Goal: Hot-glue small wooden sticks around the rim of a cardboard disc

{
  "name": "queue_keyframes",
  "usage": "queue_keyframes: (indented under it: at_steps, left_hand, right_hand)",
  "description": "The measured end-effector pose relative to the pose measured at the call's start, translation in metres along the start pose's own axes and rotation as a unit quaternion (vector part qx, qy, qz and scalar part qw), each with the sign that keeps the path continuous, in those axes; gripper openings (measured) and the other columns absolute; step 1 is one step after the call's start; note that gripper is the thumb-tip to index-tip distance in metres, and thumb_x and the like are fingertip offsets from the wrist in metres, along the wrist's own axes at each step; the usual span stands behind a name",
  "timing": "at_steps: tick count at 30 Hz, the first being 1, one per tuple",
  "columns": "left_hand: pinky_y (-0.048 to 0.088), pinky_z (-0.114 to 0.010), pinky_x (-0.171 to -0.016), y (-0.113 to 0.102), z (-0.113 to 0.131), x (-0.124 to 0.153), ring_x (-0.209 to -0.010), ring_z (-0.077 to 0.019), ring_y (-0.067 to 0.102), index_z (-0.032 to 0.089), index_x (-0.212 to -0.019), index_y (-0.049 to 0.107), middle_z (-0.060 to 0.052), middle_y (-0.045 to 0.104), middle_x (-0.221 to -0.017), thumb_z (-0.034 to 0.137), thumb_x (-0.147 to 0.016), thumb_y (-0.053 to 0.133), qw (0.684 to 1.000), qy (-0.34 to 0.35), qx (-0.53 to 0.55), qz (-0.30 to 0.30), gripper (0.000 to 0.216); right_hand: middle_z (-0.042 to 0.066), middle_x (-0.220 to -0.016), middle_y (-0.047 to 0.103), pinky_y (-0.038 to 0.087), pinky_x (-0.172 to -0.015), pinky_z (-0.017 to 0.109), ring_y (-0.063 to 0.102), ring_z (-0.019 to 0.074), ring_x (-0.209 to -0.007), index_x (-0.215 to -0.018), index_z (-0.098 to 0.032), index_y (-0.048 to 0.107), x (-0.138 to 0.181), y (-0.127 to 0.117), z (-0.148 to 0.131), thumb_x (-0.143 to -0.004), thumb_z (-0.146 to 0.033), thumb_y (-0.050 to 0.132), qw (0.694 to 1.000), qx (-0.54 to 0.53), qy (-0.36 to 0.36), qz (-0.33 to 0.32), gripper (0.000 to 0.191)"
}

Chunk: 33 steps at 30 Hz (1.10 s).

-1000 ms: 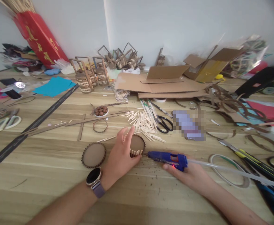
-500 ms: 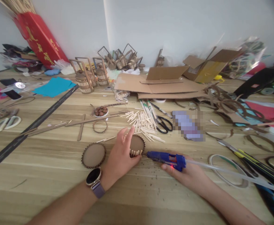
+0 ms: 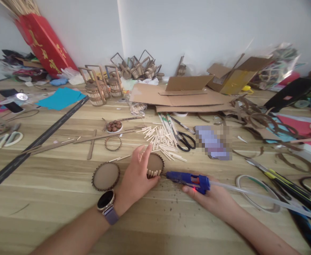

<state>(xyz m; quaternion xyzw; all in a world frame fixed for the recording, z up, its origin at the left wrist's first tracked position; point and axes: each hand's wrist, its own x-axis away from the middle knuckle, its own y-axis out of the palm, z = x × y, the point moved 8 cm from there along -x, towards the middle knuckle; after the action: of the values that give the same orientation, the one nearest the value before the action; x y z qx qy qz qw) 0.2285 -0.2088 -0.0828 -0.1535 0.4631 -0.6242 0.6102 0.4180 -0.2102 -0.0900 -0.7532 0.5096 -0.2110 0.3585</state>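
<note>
Little has shifted: the glue gun (image 3: pixel 188 180) has crept slightly toward the cardboard disc (image 3: pixel 155 163) mid-table. The left hand (image 3: pixel 138 177) clasps the disc's rim and the right hand (image 3: pixel 214 198) is wrapped around the gun. Firm bracing and small dabs look wisest.

I read: glue gun (image 3: pixel 188 179) blue, red light on its body. Centre disc (image 3: pixel 155 163) brown, pale sticks along its edge. Plain disc (image 3: pixel 106 176), left of centre, brown with dark scalloped rim. Tabletop (image 3: pixel 65 216) light wood grain. Watch (image 3: pixel 106 201) black face, purple strap. Upper left: box (image 3: pixel 45 42) red, gold characters; paper sheet (image 3: pixel 61 98) teal.
</note>
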Motion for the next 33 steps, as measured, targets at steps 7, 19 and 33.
queue_keyframes:
  at_steps: [7, 19, 33]
  left_hand:
    - [0.039, -0.056, -0.106, 0.0001, 0.0002, -0.0002, -0.133, -0.0354, 0.035, 0.03, -0.147, 0.005, -0.016, 0.029, -0.141, 0.012, -0.071, 0.071, 1.0, 0.002, 0.0, -0.003, 0.102]
    - [0.039, -0.056, -0.106, 0.0001, -0.0001, 0.0, -0.134, -0.0346, 0.036, 0.033, -0.148, 0.005, -0.014, 0.031, -0.141, 0.01, -0.071, 0.07, 1.0, 0.005, 0.011, 0.007, 0.104]
    - [0.037, -0.053, -0.108, 0.0012, -0.0014, 0.0007, -0.135, -0.0334, 0.034, 0.028, -0.148, 0.009, -0.015, 0.03, -0.142, 0.012, -0.071, 0.07, 1.0, 0.002, 0.009, 0.002, 0.1]
  right_hand:
    - [0.007, -0.093, 0.078, 0.057, -0.078, 0.039, 0.072, 0.0296, -0.087, -0.092, -0.024, 0.075, 0.0005, 0.0008, 0.001, -0.083, -0.047, 0.055, 1.0, -0.01, 0.0, -0.001, 0.032]
    - [0.009, -0.096, 0.077, 0.058, -0.081, 0.042, 0.072, 0.032, -0.09, -0.092, -0.024, 0.075, 0.001, 0.0007, 0.0014, -0.082, -0.051, 0.053, 1.0, 0.008, 0.017, -0.004, 0.037]
    - [0.008, -0.091, 0.078, 0.058, -0.076, 0.04, 0.072, 0.0307, -0.086, -0.089, -0.024, 0.075, 0.0014, 0.0011, 0.0018, -0.082, -0.052, 0.053, 1.0, 0.002, 0.021, -0.002, 0.036]
